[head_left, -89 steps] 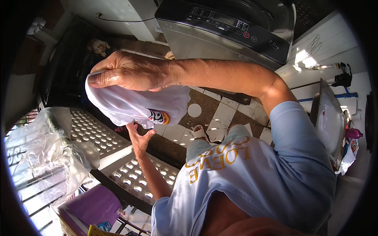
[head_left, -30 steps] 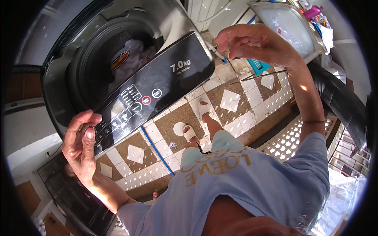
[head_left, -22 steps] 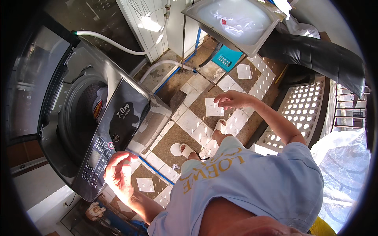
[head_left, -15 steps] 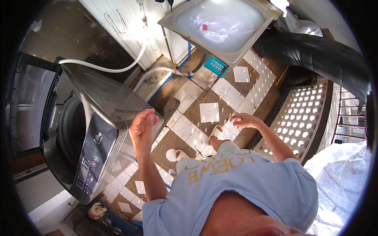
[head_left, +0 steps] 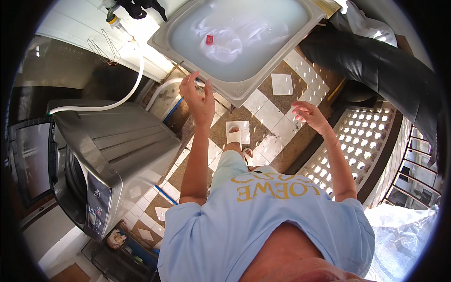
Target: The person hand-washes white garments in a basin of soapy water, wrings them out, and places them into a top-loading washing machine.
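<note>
A grey sink [head_left: 162, 41] full of cloudy water stands ahead of me, and a white cloth [head_left: 225, 47] with a small red label lies soaking in it. My left hand [head_left: 199, 99] is raised just short of the sink's near left edge, fingers apart, holding nothing. From this angle its fingertips overlap the rim; I cannot tell whether they touch. My right hand [head_left: 310, 115] hangs in the air to the right of the sink's near corner. Its fingers are loosely bent and apart, with nothing between them.
At my left stands a grey top-loading washing machine [head_left: 127, 136], lid raised, fed by a white hose [head_left: 136, 84] from a wall tap. A black wrapped bundle [head_left: 366, 61] and a wall with round openings [head_left: 350, 136] are on the right. The floor is patchily tiled [head_left: 268, 114].
I have stepped forward, so the sink is nearer and the washing machine lies further back. My left hand has risen toward the sink rim; my right hand has moved forward too.
</note>
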The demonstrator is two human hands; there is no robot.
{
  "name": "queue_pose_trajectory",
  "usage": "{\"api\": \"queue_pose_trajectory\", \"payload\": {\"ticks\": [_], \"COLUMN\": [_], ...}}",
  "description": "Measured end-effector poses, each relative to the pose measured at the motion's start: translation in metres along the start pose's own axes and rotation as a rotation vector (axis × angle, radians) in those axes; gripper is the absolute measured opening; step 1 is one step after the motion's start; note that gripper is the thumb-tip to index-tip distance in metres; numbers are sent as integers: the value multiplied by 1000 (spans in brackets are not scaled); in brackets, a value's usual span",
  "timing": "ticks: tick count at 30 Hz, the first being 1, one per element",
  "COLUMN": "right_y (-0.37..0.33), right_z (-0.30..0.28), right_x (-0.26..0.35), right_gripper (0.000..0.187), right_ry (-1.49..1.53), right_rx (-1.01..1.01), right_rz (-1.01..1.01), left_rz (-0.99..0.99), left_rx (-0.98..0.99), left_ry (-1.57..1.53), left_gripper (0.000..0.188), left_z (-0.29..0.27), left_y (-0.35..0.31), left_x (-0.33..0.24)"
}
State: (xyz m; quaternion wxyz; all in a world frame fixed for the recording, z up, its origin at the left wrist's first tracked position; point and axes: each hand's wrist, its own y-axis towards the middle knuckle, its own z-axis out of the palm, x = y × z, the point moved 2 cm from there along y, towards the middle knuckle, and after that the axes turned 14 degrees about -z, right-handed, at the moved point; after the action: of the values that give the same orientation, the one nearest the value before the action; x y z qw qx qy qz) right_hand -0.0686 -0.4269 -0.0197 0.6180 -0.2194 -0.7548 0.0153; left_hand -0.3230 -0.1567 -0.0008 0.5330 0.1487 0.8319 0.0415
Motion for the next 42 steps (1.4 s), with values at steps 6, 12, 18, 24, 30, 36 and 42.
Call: {"api": "queue_pose_trajectory", "payload": {"ticks": [6, 12, 18, 24, 30, 36, 42], "right_y": [-18, -14, 120, 278, 370, 386, 398], "right_z": [-19, -77, -82, -51, 10, 31, 27], "right_x": [-56, -63, 62, 129, 127, 116, 115], "right_gripper": [29, 26, 19, 17, 22, 26, 24], "right_ry": [-190, -119, 94, -60, -518, -340, 87], "right_rx": [-13, -287, -303, 212, 368, 544, 643], "right_rz": [171, 273, -322, -721, -1094, -989, -600], "left_rz": [-42, -85, -33, -143, -256, -344, -231], "left_rx": [-68, -6, -122, -192, -368, -332, -388], "left_ry": [89, 458, 685, 784, 913, 1139, 1055], "left_gripper": [53, 56, 44, 21, 14, 17, 15], "left_z": [35, 38, 46, 61, 82, 93, 98], "left_y": [8, 25, 47, 54, 57, 60, 72], "left_x": [-3, -22, -36, -36, -36, -47, -34]}}
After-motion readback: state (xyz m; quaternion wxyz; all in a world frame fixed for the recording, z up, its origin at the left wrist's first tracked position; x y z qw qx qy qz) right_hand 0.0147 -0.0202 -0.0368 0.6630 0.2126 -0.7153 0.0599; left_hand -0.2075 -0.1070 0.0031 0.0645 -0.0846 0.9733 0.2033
